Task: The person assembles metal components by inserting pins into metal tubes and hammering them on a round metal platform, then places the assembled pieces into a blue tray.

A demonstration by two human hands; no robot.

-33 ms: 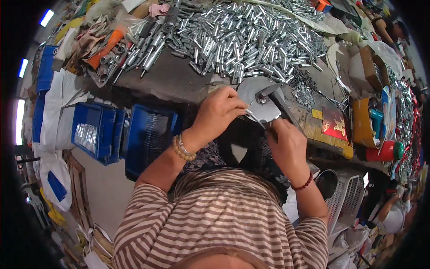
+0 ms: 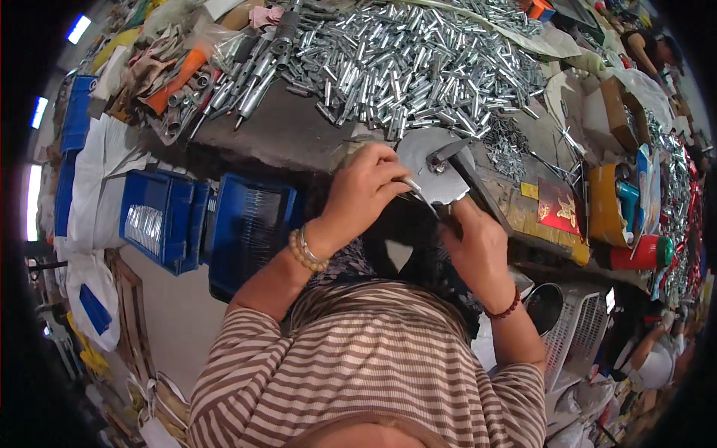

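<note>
My left hand (image 2: pixel 367 187) is closed, thumb and fingers pinching one end of a thin metal rod (image 2: pixel 422 196). The rod slants down toward my right hand (image 2: pixel 478 243), whose fingers are curled round its lower end; the fingertips there are partly hidden. Just beyond both hands is a round grey metal disc (image 2: pixel 418 153) with a notched near edge and a dark bar-like arm (image 2: pixel 452 149) over its middle. On the bench behind it lies a large heap of short shiny metal tubes (image 2: pixel 403 63), with a smaller pile of tiny metal pins (image 2: pixel 506 149) at its right.
Blue bins (image 2: pixel 224 257) with thin metal rods stand to my left. Tools and an orange cone-shaped thing (image 2: pixel 175 82) lie at the bench's far left. A red packet (image 2: pixel 560 205), a yellow container (image 2: pixel 606 198) and a white crate (image 2: pixel 571 336) are at right. Other people work at far right.
Both hands have shifted very slightly, and the rod's tilt between them is a little steeper. The grip of each hand stays the same.
</note>
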